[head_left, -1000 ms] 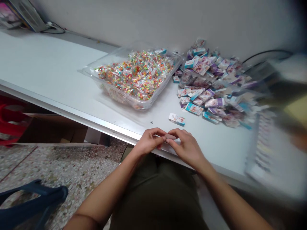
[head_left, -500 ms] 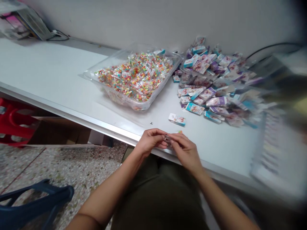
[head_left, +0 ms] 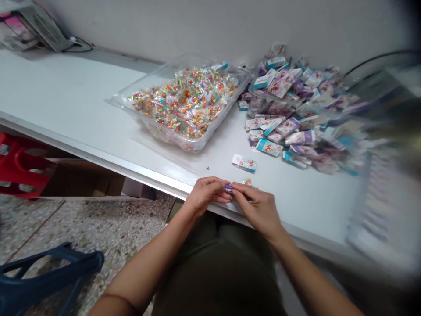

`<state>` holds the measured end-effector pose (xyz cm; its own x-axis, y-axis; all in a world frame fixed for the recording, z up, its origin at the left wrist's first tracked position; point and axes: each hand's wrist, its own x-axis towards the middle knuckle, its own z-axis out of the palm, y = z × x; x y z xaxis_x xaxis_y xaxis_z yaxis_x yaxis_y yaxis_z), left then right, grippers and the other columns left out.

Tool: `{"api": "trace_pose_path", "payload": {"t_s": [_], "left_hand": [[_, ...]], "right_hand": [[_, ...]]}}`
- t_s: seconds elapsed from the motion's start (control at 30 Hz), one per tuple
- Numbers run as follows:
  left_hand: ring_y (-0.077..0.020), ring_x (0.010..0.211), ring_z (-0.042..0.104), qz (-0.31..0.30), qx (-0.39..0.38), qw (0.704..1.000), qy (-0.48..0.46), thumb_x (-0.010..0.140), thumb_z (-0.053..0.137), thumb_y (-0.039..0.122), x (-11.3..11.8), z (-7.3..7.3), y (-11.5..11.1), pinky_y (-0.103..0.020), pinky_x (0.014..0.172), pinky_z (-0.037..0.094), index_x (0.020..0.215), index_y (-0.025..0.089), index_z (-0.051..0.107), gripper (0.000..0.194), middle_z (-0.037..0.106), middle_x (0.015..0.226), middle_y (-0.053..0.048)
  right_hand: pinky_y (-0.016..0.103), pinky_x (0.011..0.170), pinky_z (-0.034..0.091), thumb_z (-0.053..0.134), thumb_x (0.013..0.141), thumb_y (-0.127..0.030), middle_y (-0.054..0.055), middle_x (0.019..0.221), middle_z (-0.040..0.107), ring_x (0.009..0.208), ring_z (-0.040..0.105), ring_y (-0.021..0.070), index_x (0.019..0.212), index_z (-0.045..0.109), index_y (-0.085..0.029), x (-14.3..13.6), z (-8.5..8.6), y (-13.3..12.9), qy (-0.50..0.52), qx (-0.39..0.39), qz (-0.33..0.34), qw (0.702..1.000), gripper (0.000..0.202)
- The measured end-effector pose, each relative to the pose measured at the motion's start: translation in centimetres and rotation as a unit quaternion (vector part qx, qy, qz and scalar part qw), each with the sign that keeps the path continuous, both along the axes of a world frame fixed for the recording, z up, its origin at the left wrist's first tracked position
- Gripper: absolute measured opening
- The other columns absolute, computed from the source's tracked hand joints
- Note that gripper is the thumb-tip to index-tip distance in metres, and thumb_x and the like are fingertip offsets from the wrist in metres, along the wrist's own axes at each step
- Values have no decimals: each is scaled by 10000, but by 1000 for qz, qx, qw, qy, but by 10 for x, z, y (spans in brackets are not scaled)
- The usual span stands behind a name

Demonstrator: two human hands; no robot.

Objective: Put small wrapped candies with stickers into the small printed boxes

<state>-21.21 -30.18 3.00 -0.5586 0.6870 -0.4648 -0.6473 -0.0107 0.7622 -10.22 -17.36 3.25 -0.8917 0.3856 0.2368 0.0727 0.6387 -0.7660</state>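
Observation:
Over the front edge of the table, my left hand is closed around a small purple-and-white box, mostly hidden by the fingers. The thumb and forefinger of my right hand pinch at the end of the same box. Just beyond my right hand lies a small clear packet with bright coloured pieces, partly covered by the fingers. A single blue-and-white small box with a hand picture lies on the table a little farther back.
A clear plastic tray full of packets of coloured pieces stands on the white table. Right of it is a heap of small boxes. A blurred stack lies far right. Below are a cardboard box, a red stool and a blue stool.
A purple end of the box now shows between my fingers, where a greyish glint was seen before. My right hand has shifted slightly right. The view has moved a little.

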Motion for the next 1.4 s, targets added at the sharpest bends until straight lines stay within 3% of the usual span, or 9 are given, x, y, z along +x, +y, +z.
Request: {"api": "trace_pose_path", "payload": {"t_s": [0.37,0.47,0.57,0.7,0.97,1.13,1.27,1.33,1.4], "left_hand": [[-137,601,690,-13,9,1000,14,700,776,235,-1,-5,-3,-287,674,591,864,103,705,223,721,690,-46],[-124,608,687,-19,16,1000,10,700,772,214,-1,-6,-5,-267,674,585,878,107,708,218,724,715,-42],[-113,603,682,-16,15,1000,13,707,772,226,1,-6,-6,-245,660,578,873,111,709,211,721,719,-37],[-111,590,676,-2,2,999,33,701,785,252,5,-6,-6,-236,639,572,863,113,695,231,707,700,-22],[-105,565,660,2,-23,995,102,734,756,269,11,-2,-4,-234,612,563,905,122,622,262,673,690,3],[-110,580,662,-2,-17,990,141,723,768,368,13,-10,-7,-257,611,575,966,130,568,394,663,783,-15],[-95,509,638,44,-55,984,162,744,733,442,13,-18,-8,-255,509,553,1073,146,523,489,641,957,-52],[-86,495,622,72,-77,979,177,767,708,433,14,-21,-7,-238,488,535,1052,139,537,443,638,919,-45],[-88,489,608,90,-89,976,179,773,701,406,15,-23,-5,-237,488,530,1017,136,554,393,635,835,-22]], "right_hand": [[298,673,540,462,932,-196,85,931,766,745,717,195,1034,709,-190,0,7,2,-29,257,71,963,267],[301,680,543,456,905,-135,133,1053,743,790,719,209,1112,687,-156,6,1,0,-9,308,88,947,311],[322,768,568,435,910,-117,136,1253,657,892,720,209,1289,595,-164,15,-9,1,13,248,105,963,413],[325,795,594,485,945,-203,77,1179,705,903,727,192,1363,530,-223,23,-22,4,3,104,37,994,421],[420,919,539,501,913,-110,150,1275,641,1122,640,251,1381,502,-165,23,-37,3,80,236,80,965,471],[395,903,539,447,955,-173,142,1177,679,1075,643,227,1288,593,-170,12,-7,7,14,174,128,976,364],[359,771,566,515,939,-343,58,929,728,827,686,196,1155,678,-241,-14,34,49,-89,41,207,973,289],[356,742,572,483,943,-416,57,1060,710,869,688,197,1278,590,-280,-32,45,80,-26,-47,127,990,378],[395,776,564,486,926,-435,87,1271,626,975,667,223,1416,441,-290,-48,41,106,11,-51,33,998,513]]}}
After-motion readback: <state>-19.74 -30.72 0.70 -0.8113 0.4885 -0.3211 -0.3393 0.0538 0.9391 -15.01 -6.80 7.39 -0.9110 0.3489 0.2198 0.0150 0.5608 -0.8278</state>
